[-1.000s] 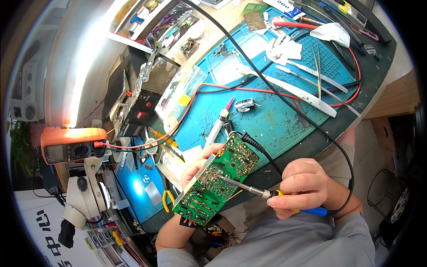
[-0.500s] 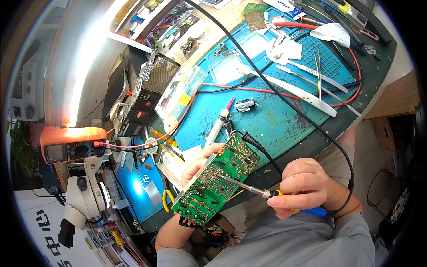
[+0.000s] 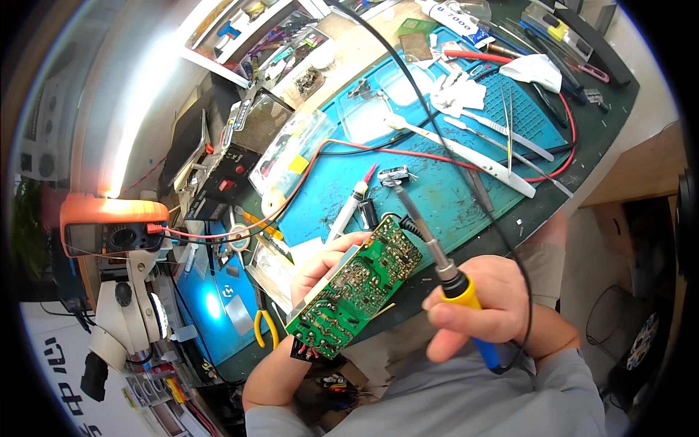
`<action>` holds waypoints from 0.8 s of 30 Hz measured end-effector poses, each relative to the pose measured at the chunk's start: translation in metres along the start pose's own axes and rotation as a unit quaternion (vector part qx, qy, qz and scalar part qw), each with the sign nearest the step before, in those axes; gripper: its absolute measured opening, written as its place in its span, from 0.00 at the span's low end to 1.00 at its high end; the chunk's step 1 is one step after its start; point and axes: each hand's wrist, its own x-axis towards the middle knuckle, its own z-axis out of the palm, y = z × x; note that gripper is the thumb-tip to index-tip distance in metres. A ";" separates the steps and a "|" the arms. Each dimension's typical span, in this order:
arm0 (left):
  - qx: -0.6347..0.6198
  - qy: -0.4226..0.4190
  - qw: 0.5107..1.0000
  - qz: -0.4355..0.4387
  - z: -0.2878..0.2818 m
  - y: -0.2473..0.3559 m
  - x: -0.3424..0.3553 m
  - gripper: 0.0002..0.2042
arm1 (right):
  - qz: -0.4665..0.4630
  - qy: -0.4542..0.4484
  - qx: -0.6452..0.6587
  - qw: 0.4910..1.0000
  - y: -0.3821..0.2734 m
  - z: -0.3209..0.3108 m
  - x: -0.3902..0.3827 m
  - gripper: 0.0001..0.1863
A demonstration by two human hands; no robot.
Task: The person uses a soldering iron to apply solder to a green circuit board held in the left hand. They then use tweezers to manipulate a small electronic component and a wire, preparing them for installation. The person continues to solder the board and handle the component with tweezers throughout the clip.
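My left hand [image 3: 322, 266] is closed around the far edge of a green circuit board [image 3: 354, 291], which is held tilted with its solder side up. Part of that hand is hidden behind the board. In my right hand [image 3: 484, 302] is a soldering iron [image 3: 460, 288] with a yellow and blue handle. Its metal tip points up and away, over the blue mat and apart from the board. Beyond the board lie a black cylindrical capacitor [image 3: 367, 214], a second capacitor [image 3: 394, 175] and a white syringe with a pink tip [image 3: 347, 210].
An orange multimeter [image 3: 114, 227] stands at the left, its red and black leads crossing the blue mat [image 3: 445, 204]. Tweezers [image 3: 507, 138] and a white spudger-like tool [image 3: 473, 158] lie at the right. A microscope [image 3: 131, 313] and yellow-handled pliers [image 3: 266, 328] are at lower left.
My right hand has lifted the soldering iron off the board and swung its tip upward. The board stays in my left hand, nearly in place. The whole view has shifted slightly.
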 end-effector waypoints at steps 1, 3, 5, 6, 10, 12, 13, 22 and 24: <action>-0.021 0.020 0.999 -0.038 -0.001 -0.001 0.000 0.06 | 0.018 -0.042 -0.025 0.999 -0.006 -0.005 0.005 0.19; 0.003 0.049 0.995 -0.087 0.010 0.005 0.000 0.04 | -0.051 -0.001 -0.144 0.988 -0.007 0.007 0.037 0.18; 0.005 -0.005 0.998 -0.065 0.008 0.006 -0.003 0.07 | -0.060 -0.090 -0.166 0.980 -0.005 0.005 0.047 0.20; 0.006 -0.030 0.998 -0.054 0.006 0.007 -0.005 0.09 | -0.066 -0.125 -0.171 0.975 -0.004 0.006 0.049 0.23; 0.203 -0.099 0.972 0.065 -0.001 0.004 0.000 0.11 | -0.073 -0.148 -0.141 0.976 -0.005 0.004 0.046 0.23; 0.292 -0.101 0.942 0.131 -0.001 0.012 0.000 0.11 | -0.086 -0.152 -0.174 0.969 -0.007 -0.006 0.046 0.22; 0.338 -0.067 0.925 0.159 0.007 0.025 -0.006 0.09 | -0.092 -0.152 -0.193 0.965 -0.008 -0.012 0.046 0.22; 0.196 0.144 0.964 0.109 -0.016 0.062 -0.043 0.07 | -0.085 -0.230 -0.231 0.942 0.002 -0.012 0.065 0.23; 0.146 0.132 0.977 0.077 -0.018 0.062 -0.051 0.08 | -0.090 -0.235 -0.224 0.942 0.001 -0.011 0.067 0.24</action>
